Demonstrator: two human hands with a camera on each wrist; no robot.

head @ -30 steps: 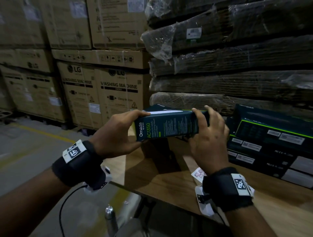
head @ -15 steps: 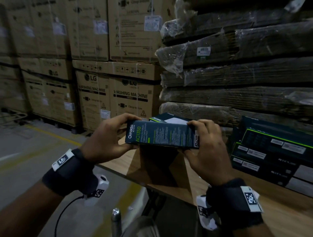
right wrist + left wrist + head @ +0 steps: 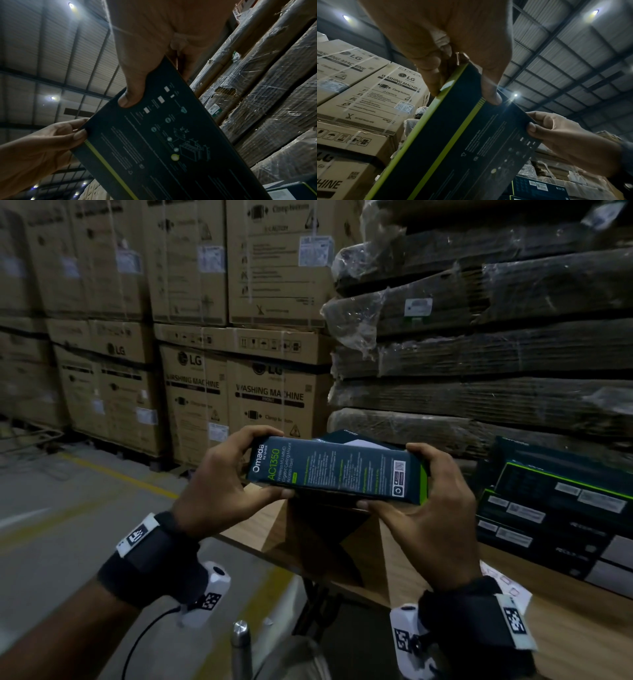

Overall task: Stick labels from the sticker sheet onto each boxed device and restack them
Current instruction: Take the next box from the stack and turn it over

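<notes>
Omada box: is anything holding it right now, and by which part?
Both hands hold the Omada box above the table: left hand on its left end, right hand on its right end.

The Omada AC1350 box [image 3: 337, 470] is now turned so that its printed side panel faces the head camera, where a second ago its white-marked top face was seen above that panel. The right hand [image 3: 430, 518] is shifted from the top right corner to the box's right end, with the thumb under the lower edge. The left hand [image 3: 222, 487] is now wrapped round the left end, fingers over the top edge.
</notes>
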